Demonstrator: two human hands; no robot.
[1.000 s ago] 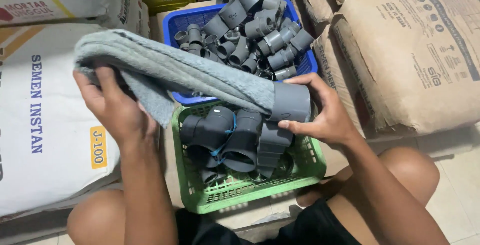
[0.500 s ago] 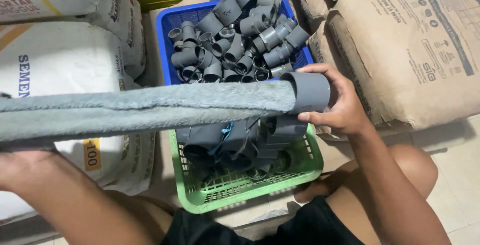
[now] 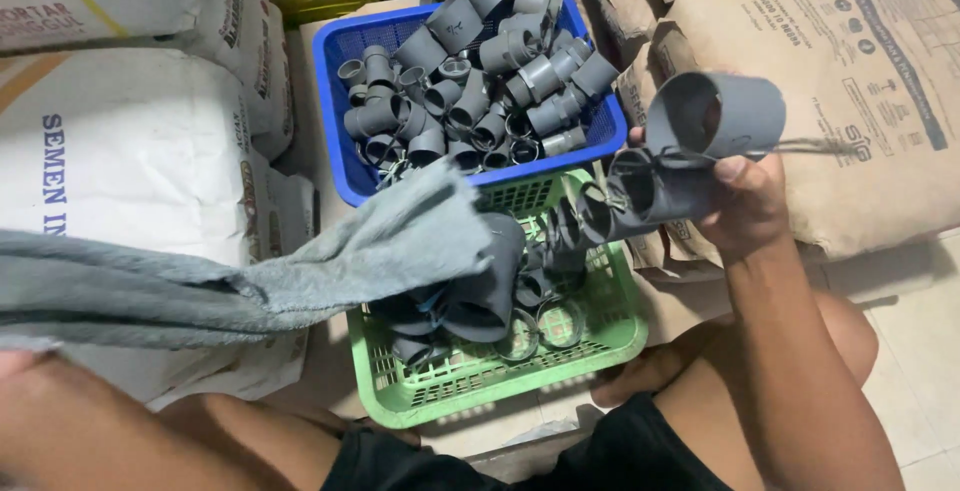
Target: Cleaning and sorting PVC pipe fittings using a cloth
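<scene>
Two paper sacks (image 3: 840, 81) behind right hand (image 3: 745, 206)

A blue plastic basket (image 3: 335, 121) heaped with small grey pipe fittings (image 3: 470, 71) sat behind a green plastic basket (image 3: 480, 381) holding larger grey pipe fittings (image 3: 480, 291). White printed sacks (image 3: 130, 141) were stacked to the left of both baskets, and brown paper sacks (image 3: 850, 91) lay to the right. A grey cloth (image 3: 300, 261) stretched from the left edge to just over the green basket. The right hand (image 3: 745, 201) held a strung bunch of grey pipe couplings (image 3: 700, 141) above the green basket's right rear corner.
</scene>
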